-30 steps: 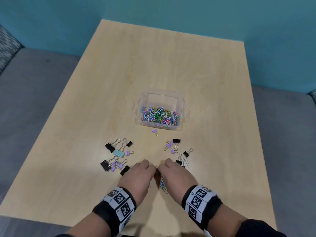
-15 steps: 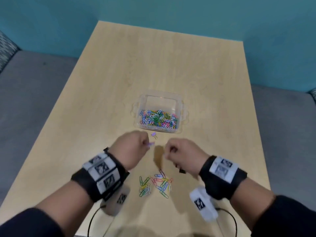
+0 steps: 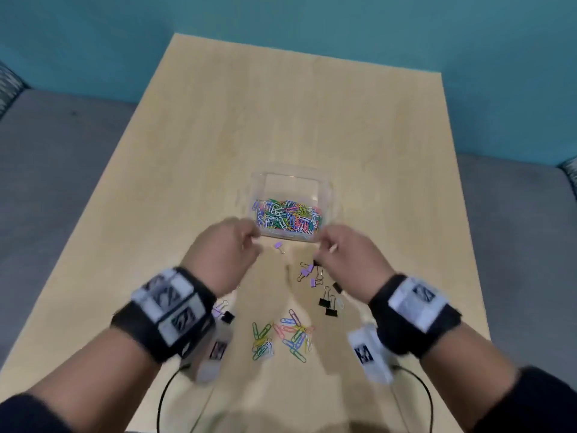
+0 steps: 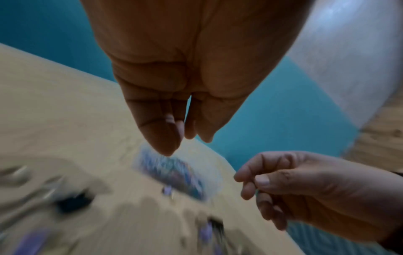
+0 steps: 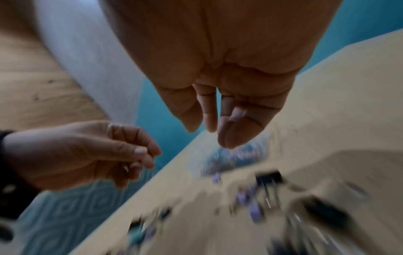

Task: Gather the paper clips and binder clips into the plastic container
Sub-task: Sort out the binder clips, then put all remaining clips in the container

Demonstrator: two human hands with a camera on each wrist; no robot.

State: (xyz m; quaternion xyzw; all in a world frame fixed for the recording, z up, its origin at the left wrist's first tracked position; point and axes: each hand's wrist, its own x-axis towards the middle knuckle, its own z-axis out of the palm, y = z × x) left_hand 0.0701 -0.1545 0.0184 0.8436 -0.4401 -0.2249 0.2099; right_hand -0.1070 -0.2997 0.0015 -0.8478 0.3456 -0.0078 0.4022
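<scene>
The wooden table [image 3: 199,157] carries everything, and near its middle stands the clear plastic container [image 3: 327,195], already holding a heap of coloured paper clips and, to judge by its thin walls, light enough to skid if knocked. Nearer the person, binder clips [image 3: 326,303] lie scattered to the right; more sit partly hidden under the left wrist, and one small purple one lies just in front of the container. These look stiff and springy, best taken by the body or by a wire handle. Nearest the person, loose paper clips [image 3: 281,337] lie flat in a small pile; being thin, light and slick, they will likely need pinching at an edge or raking together, and they may tangle. Both hands hang above the table at the container's near edge, palms down, wrists raised. The left hand [image 3: 226,254] has its fingertips drawn together against the thumb; whether it carries a clip I cannot tell. The right hand [image 3: 346,256] is likewise curled into a pinch, its thumb against the forefinger; what it carries is too blurred to tell.
</scene>
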